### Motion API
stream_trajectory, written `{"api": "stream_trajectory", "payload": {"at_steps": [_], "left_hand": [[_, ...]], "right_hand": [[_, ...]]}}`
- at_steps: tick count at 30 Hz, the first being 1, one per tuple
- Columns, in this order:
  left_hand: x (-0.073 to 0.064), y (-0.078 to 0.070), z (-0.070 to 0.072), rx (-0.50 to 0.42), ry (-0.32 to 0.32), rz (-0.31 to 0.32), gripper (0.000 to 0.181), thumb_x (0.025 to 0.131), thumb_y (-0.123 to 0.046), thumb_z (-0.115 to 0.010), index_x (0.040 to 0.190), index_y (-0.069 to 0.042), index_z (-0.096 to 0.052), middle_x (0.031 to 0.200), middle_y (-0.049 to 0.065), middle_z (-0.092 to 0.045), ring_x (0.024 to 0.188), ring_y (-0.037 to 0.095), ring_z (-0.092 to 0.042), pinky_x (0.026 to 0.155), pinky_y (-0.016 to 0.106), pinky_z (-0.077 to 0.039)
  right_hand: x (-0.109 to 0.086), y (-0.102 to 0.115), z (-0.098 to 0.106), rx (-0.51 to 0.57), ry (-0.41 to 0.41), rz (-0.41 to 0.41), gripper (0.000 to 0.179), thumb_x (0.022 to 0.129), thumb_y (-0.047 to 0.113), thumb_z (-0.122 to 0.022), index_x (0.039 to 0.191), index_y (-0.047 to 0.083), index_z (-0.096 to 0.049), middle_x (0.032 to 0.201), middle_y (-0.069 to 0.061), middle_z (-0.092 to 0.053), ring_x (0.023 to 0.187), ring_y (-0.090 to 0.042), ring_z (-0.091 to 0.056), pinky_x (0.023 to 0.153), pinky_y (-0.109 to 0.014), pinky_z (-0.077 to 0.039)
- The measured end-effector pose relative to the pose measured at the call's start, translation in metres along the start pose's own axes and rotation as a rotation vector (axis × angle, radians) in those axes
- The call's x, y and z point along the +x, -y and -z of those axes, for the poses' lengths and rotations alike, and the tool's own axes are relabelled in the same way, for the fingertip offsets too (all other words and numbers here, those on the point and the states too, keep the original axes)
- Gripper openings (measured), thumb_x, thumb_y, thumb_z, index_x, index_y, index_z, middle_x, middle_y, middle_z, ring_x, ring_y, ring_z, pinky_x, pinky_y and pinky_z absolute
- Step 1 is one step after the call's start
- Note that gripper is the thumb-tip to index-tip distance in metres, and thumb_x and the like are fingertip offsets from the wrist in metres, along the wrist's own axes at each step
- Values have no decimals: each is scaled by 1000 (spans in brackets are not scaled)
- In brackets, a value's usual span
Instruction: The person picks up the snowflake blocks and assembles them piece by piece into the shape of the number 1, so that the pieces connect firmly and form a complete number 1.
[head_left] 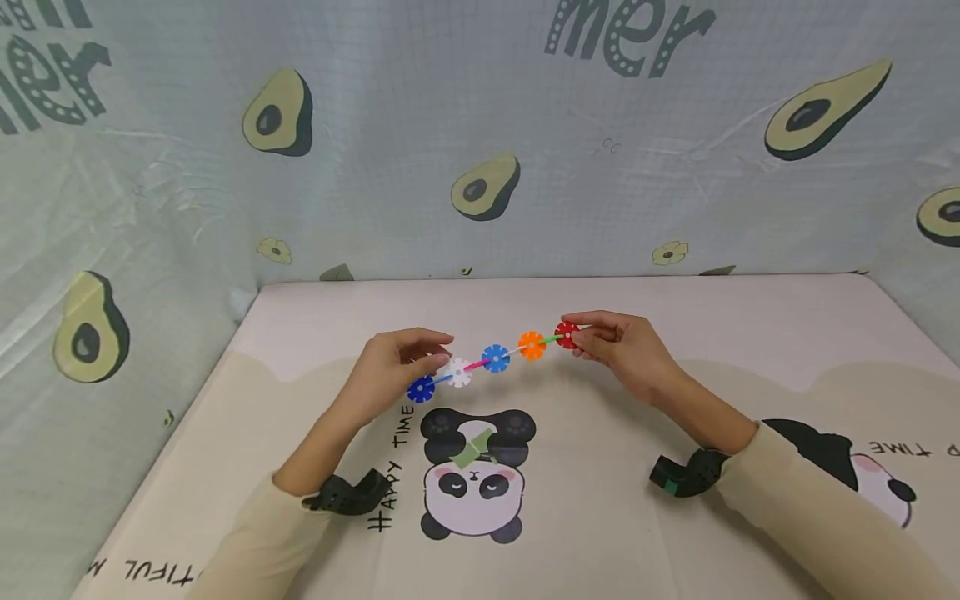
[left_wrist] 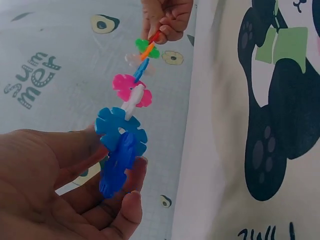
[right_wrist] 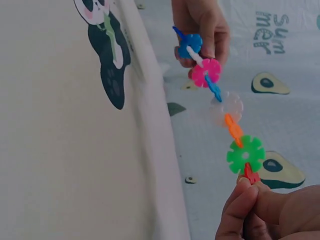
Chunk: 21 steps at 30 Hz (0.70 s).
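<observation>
A chain of plastic interlocking flower discs (head_left: 496, 358) is stretched between my two hands above the table. At the left end my left hand (head_left: 390, 367) pinches the light blue disc (left_wrist: 112, 126), and a dark blue disc (left_wrist: 119, 165) slots into it at the tip. My right hand (head_left: 626, 350) pinches the red disc (head_left: 567, 335) at the other end, which sits a little higher. Between them come white, pink (right_wrist: 206, 73), blue, clear, orange (head_left: 532, 345) and green (right_wrist: 245, 155) discs, each set crosswise to its neighbour.
The table (head_left: 600, 500) has a pale cover printed with a panda (head_left: 474, 492) and lettering. Behind it hangs a light curtain (head_left: 375, 208) with avocado prints. Each wrist wears a black camera mount (head_left: 348, 493).
</observation>
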<state>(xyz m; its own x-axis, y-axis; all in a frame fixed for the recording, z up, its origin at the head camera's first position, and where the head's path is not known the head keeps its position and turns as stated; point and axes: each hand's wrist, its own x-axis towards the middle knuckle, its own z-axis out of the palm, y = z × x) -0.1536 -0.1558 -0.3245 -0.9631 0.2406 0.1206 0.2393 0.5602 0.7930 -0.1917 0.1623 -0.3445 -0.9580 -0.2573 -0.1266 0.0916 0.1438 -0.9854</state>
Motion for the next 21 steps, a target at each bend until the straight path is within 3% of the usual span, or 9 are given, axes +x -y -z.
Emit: {"api": "stream_trajectory", "payload": {"at_steps": [7,14,21], "left_hand": [[0,-3,-9,-65,59,31,24,88,-10,-70,111,-4,-70,88,1,-67,75,21,-54,60,24,-45],[-2,-3,-14,-92,33,54,24,85,-10,-73,108,-6,-73,93,1,-69,75,21,-55,56,24,-43],[-2,1,-29,-129,22,52,24,83,-8,-74,106,-3,-73,84,3,-66,70,20,-55,53,22,-42]], "right_hand": [[13,5,2,100,13,7,39,93,7,-61,130,-3,-55,115,-12,-59,96,-26,-64,90,-31,-49],[25,7,2,144,33,17,39,94,5,-59,131,-4,-53,120,-12,-57,95,-19,-63,94,-33,-47],[40,9,1,167,34,6,37,95,5,-57,131,-4,-54,116,-12,-57,94,-18,-62,94,-31,-47]]}}
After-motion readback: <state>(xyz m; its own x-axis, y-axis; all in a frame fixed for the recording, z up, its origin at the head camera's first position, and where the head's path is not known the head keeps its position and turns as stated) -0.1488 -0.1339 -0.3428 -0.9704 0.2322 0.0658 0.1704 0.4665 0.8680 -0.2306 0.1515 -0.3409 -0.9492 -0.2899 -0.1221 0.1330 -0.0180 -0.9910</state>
